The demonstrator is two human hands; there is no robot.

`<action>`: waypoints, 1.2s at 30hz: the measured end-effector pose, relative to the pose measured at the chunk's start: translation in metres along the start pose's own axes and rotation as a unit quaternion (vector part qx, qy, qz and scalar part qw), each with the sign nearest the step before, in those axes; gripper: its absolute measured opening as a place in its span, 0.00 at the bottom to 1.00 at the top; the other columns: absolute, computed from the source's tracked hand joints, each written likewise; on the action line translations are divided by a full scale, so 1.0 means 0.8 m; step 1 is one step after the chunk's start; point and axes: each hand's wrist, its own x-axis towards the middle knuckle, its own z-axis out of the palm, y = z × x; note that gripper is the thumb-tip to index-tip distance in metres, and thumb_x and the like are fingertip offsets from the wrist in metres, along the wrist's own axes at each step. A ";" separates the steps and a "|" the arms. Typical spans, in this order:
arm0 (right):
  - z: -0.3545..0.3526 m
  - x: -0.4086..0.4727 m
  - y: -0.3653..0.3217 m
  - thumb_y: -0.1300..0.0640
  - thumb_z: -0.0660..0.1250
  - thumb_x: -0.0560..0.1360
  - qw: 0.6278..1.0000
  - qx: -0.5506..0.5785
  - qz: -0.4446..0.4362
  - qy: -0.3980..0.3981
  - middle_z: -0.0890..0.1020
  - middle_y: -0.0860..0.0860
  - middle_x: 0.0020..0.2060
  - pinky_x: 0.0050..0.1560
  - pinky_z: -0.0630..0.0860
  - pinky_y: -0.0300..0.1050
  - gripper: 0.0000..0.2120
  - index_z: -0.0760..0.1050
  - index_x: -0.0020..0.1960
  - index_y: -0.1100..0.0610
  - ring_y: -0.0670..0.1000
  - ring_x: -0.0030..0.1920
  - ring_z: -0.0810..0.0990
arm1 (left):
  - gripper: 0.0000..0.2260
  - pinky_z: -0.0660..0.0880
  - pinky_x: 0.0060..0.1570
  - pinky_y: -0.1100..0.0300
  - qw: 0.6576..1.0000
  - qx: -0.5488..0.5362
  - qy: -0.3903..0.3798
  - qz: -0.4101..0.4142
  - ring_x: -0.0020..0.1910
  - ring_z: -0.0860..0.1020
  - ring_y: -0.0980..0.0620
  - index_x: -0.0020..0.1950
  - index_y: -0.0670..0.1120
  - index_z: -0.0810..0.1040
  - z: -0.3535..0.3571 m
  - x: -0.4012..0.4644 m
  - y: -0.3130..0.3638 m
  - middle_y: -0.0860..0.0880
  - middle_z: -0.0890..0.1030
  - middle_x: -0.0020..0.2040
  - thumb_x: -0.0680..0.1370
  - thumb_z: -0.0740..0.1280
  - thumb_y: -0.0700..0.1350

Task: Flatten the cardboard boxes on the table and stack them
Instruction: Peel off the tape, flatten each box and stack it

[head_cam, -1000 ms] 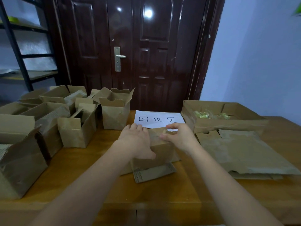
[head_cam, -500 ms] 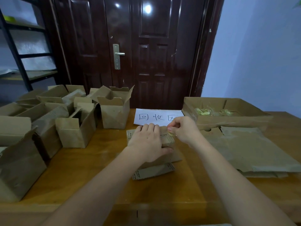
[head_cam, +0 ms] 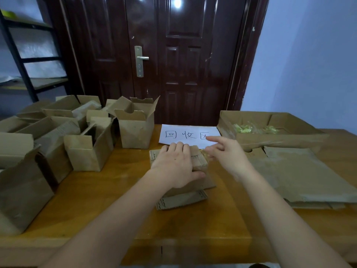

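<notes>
A small brown cardboard box (head_cam: 200, 161) sits mid-table on a loose cardboard flap (head_cam: 181, 200). My left hand (head_cam: 175, 165) lies flat on its top and presses down, thumb stretched along the near edge. My right hand (head_cam: 226, 153) is at the box's far right corner, thumb and fingers pinching a yellowish strip of tape (head_cam: 205, 156), index finger stretched out. Flattened cardboard sheets (head_cam: 301, 176) lie stacked to the right. Several upright open boxes, among them one (head_cam: 137, 130) and another (head_cam: 90, 153), crowd the left side.
A white paper sign (head_cam: 189, 135) with handwriting lies behind the box. A shallow cardboard tray (head_cam: 280, 141) at the back right holds yellowish tape scraps. A large box (head_cam: 21, 192) stands at the near left. Bare wooden table (head_cam: 100, 202) shows in front.
My right hand has drawn a little to the right from the box's far edge and its index finger has straightened. My left hand has stayed on top of the box.
</notes>
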 end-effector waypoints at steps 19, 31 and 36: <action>0.019 0.015 0.019 0.68 0.69 0.77 0.983 -0.178 0.024 -0.034 0.82 0.49 0.37 0.32 0.72 0.30 0.07 0.81 0.45 0.58 0.48 0.37 0.81 | 0.40 0.69 0.68 0.45 1.000 0.001 -0.006 0.002 0.65 0.71 0.44 0.71 0.45 0.66 -0.005 -0.004 0.001 0.45 0.73 0.66 0.76 0.55 0.76; -0.025 0.036 0.042 0.67 0.64 0.74 0.890 -0.451 -0.044 0.045 0.77 0.53 0.42 0.44 0.77 0.52 0.10 0.69 0.42 0.54 0.58 0.43 0.79 | 0.42 0.69 0.69 0.45 1.000 0.005 -0.003 0.004 0.66 0.71 0.45 0.73 0.46 0.65 0.001 -0.005 -0.002 0.46 0.73 0.67 0.74 0.53 0.78; -0.086 0.074 0.037 0.63 0.71 0.75 0.928 -0.323 -0.077 0.168 0.81 0.53 0.45 0.48 0.77 0.48 0.03 0.81 0.43 0.57 0.54 0.44 0.80 | 0.43 0.67 0.72 0.45 1.000 0.009 0.000 0.007 0.70 0.69 0.45 0.76 0.47 0.62 0.006 -0.003 -0.003 0.47 0.71 0.71 0.74 0.52 0.78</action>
